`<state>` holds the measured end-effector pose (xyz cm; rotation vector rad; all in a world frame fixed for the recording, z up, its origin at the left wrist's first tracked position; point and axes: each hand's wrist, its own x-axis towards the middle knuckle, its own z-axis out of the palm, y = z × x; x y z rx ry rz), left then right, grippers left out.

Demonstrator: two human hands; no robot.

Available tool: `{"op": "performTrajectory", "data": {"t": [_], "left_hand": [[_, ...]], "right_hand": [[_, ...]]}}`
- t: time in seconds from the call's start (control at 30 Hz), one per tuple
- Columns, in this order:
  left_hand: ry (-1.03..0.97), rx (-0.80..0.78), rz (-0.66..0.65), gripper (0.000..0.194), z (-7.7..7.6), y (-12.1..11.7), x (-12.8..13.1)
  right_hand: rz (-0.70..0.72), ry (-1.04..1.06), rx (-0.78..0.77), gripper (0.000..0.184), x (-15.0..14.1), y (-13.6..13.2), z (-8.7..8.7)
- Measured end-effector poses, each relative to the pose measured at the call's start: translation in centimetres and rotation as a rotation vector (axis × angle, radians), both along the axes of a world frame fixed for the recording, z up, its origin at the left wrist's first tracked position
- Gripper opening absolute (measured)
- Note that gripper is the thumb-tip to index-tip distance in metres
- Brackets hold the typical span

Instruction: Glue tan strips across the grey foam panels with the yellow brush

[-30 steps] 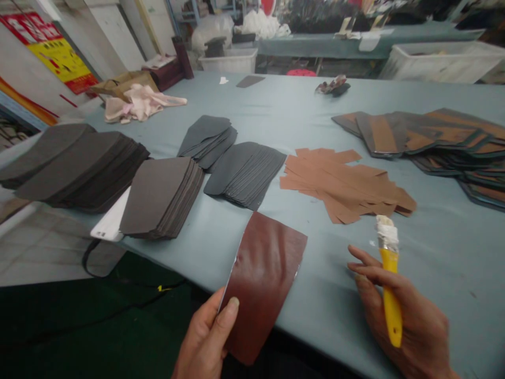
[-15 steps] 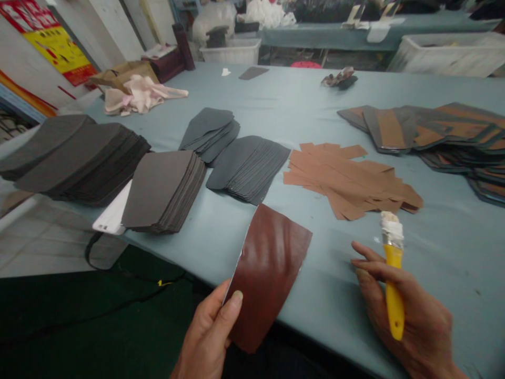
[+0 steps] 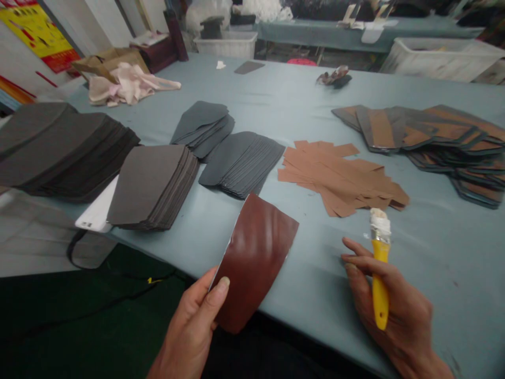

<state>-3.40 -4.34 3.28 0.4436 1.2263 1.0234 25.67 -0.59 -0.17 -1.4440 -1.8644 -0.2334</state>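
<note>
My left hand (image 3: 197, 316) pinches a glossy reddish-brown leather piece (image 3: 256, 258) by its lower left edge, thumb on top. The piece is tilted and slightly curved over the table's front edge. My right hand (image 3: 394, 310) holds a paintbrush (image 3: 381, 284) with a yellow handle between its fingers. The bristles point away from me and carry a thick white coating. Beyond the brush lies a loose heap of tan strips (image 3: 339, 179). Left of the strips are fanned dark grey-blue pieces (image 3: 244, 163).
Stacks of dark grey panels (image 3: 142, 184) stand on the left, one on a white object (image 3: 94, 210). Dark panels with tan strips (image 3: 434, 131) are piled at the right. A pinkish cloth (image 3: 126, 87) and a crumpled scrap (image 3: 335, 77) lie farther back on the blue-green table (image 3: 284, 105).
The view has shifted slightly, so most things on the table sit a little farther left. Both hands keep hold of the leather piece and the paintbrush.
</note>
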Motion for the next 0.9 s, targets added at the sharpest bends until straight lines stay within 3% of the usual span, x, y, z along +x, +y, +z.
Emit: {"op": "performTrajectory", "data": {"t": [0.27, 0.47, 0.73, 0.9], "left_hand": [[-0.086, -0.009, -0.036, 0.053, 0.7, 1.9, 0.0], [-0.061, 0.003, -0.021, 0.054, 0.3, 2.2, -0.1], [-0.092, 0.028, -0.020, 0.054, 1.6, 4.2, 0.3], [-0.125, 0.008, -0.055, 0.052, 1.5, 4.3, 0.8]], "right_hand": [[0.005, 0.014, 0.002, 0.009, -0.2, 0.0, 0.4], [-0.006, 0.028, -0.006, 0.007, -0.2, 0.0, 0.4], [-0.001, 0.026, 0.006, 0.009, -0.1, 0.0, 0.2], [0.013, 0.031, 0.040, 0.005, -0.2, 0.3, 0.5]]}}
